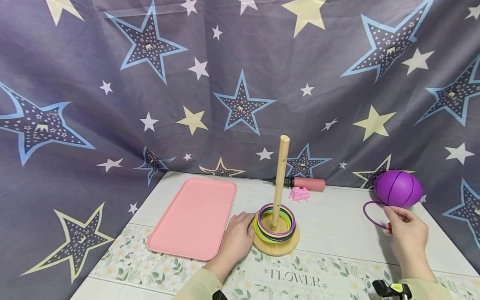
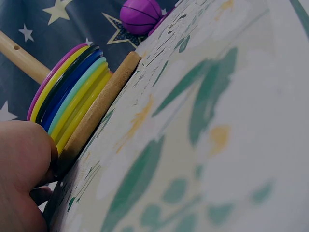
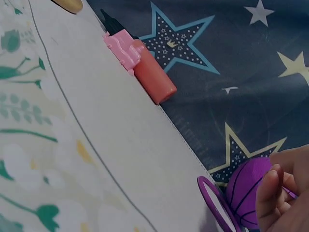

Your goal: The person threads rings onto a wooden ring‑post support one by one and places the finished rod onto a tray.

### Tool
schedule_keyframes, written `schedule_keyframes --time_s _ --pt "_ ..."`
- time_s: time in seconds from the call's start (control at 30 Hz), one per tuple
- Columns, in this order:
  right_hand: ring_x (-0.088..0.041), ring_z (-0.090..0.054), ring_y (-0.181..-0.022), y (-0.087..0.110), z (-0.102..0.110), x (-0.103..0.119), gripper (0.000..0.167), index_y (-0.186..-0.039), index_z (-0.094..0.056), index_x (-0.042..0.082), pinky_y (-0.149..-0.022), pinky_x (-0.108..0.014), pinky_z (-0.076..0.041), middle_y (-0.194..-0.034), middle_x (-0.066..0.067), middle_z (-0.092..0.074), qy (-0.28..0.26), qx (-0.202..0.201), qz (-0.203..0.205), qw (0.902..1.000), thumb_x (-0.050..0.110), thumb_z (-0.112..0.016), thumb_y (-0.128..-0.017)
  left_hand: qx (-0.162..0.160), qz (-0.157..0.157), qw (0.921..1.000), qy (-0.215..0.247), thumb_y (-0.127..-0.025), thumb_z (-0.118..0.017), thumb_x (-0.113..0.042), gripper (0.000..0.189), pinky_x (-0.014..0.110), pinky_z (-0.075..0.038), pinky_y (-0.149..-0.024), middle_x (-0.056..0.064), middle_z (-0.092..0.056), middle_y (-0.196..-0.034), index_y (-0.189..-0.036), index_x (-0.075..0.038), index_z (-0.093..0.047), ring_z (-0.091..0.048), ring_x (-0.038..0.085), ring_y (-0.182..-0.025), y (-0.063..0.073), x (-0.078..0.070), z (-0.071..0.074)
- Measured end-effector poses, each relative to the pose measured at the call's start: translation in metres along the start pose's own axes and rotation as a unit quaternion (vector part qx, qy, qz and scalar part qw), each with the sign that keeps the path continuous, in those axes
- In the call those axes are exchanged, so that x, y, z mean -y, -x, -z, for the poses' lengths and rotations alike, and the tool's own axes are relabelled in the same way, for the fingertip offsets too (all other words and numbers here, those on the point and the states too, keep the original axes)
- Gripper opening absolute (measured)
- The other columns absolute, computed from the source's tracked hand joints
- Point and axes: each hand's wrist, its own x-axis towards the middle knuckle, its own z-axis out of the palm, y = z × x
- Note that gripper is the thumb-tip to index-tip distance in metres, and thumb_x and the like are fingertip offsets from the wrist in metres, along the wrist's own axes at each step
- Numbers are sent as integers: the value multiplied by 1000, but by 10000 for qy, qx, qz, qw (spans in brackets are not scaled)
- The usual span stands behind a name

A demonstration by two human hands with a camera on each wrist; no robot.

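Observation:
A wooden ring stand, its upright peg [image 1: 279, 179] fixed on a round base [image 1: 277, 248], stands near the table's middle. Stacked rings [image 1: 258, 227] in yellow, green, dark blue and purple lie around the foot of the peg. My left hand [image 1: 238, 235] holds the left edge of the base, its thumb beside the rings in the left wrist view. Over at the right, my right hand [image 1: 408, 231] pinches a purple ring [image 1: 369, 214] by its near side. Just behind that ring sits a purple ball [image 1: 398, 188] with black lines.
To the left lies a pink tray [image 1: 193, 216]. Behind the stand are a red hand pump [image 1: 309, 183] with a black end and a small pink toy [image 1: 299, 193]. A star-patterned curtain [image 1: 240, 104] hangs along the table's back edge.

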Motion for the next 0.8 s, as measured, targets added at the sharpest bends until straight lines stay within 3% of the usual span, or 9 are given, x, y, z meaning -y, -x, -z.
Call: schedule_keyframes --time_s 0.47,0.8 --pt "-7 -62 -48 -13 17 -9 25 -82 -78 25 -43 -20 -57 -68 8 -69 -728 -431 -382 9957 8 -82 -99 12 43 10000 -1 -109 -61 -7 38 61 -31 -132 17 -70 -143 -146 1 -68 -55 42 -148 1 0 0" --pt "-6 -62 -49 -14 25 -12 32 -76 -77 30 -43 -19 -56 -67 10 -67 -712 -588 -508 9944 7 -81 -98 33 50 10000 7 -109 -61 -7 39 61 -30 -132 18 -69 -145 -146 1 -67 -54 42 -148 1 -1 1"
